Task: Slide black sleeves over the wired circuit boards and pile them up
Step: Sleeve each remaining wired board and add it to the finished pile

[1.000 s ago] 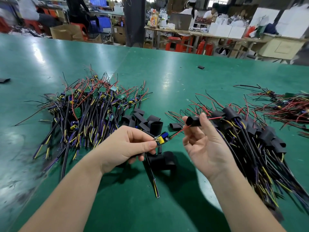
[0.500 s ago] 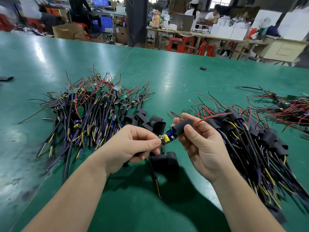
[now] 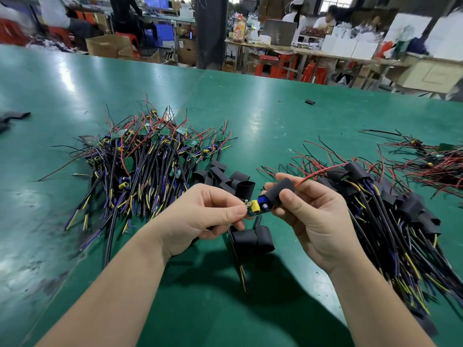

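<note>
Head view: mid-step, sleeving one board. L hand [image 3: 200, 216] fingers together, pinching the bare end of the circuit board [image 3: 258, 206], held above the green table [image 3: 250, 116]. R hand [image 3: 313, 221] thumb + fingers clamped on the black sleeve [image 3: 280, 194]. The sleeve is partway on: yellow and blue parts are exposed and the red wire [image 3: 315, 175] exits the far end.

Next, prob.: push the sleeve toward the L hand till the board is covered. L must hold firm, then drop it on the sleeved pile [image 3: 400, 221] at right.

Counts:
- 2 hands, 1 board in hand, 1 sleeve on it.
- 3 heaps of wired boards: unsleeved pile [image 3: 150, 156] left, sleeved pile right, a smaller heap [image 3: 438, 161] far right. Boards per heap too tangled to count.
- Loose sleeves [image 3: 225, 176] behind the hands, roughly 8, overlap so not exact.
- 2 more sleeves [image 3: 250, 240] just under the hands.
- 1 stray sleeve [image 3: 310, 101] far off on the table.
</note>
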A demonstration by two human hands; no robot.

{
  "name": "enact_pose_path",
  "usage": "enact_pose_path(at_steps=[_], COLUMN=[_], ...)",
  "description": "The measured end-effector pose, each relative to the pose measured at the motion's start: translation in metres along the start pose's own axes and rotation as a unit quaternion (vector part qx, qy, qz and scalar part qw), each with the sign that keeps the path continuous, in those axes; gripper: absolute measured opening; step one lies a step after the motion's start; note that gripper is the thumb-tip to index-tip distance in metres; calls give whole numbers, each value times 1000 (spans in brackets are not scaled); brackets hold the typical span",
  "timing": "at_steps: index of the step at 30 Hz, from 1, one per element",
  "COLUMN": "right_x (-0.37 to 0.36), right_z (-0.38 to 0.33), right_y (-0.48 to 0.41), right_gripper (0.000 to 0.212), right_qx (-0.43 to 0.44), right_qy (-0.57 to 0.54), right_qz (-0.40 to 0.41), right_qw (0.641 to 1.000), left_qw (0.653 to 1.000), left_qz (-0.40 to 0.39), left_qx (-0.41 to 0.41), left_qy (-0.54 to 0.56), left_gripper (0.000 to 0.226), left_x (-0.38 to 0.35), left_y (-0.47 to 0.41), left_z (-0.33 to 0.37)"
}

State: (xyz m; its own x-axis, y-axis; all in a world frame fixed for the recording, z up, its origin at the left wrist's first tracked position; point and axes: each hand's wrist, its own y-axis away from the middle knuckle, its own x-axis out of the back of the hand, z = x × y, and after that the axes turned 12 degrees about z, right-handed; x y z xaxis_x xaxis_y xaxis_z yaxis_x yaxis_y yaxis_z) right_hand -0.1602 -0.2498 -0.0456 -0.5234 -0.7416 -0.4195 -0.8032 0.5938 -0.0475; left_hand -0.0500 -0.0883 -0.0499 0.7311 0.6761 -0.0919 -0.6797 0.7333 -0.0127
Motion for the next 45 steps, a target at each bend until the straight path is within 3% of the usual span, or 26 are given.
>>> enact_pose_path(at_steps=[8, 11, 18, 24, 28, 35, 40, 45], right_x=[6, 5, 5, 6, 2, -3, -7, -5], right_z=[-1, 2, 1, 3, 8, 15, 17, 20], right_y=[-1, -2, -2, 0, 1, 0, 0, -1], right_gripper=[38, 52, 56, 47, 29, 23, 25, 36], right_qx=[-2, 23, 29, 55, 38, 41, 17, 4], right_qy=[-9, 19, 47, 90, 77, 98, 99, 95], right_qz=[-35, -19, -13, -47, -51, 36, 58, 60], right_qw=[999, 999, 998, 993, 995, 994, 993, 994], left_qw=[999, 1000, 1000, 1000, 1000, 991, 983, 979], left_qz=[26, 18, 18, 10, 10, 134, 154, 169], left_qx=[-4, -5, -11, -6, 6, -11, -81, -96], left_qy=[37, 25, 6, -6, -11, -26, -54, -62], left_gripper=[16, 15, 14, 18, 19, 11, 12, 13], left_x=[-1, -1, -2, -5, -7, -13, -16, -18], left_y=[1, 1, 1, 1, 1, -5, -6, -6], left_z=[0, 1, 2, 3, 1, -7, -11, -12])
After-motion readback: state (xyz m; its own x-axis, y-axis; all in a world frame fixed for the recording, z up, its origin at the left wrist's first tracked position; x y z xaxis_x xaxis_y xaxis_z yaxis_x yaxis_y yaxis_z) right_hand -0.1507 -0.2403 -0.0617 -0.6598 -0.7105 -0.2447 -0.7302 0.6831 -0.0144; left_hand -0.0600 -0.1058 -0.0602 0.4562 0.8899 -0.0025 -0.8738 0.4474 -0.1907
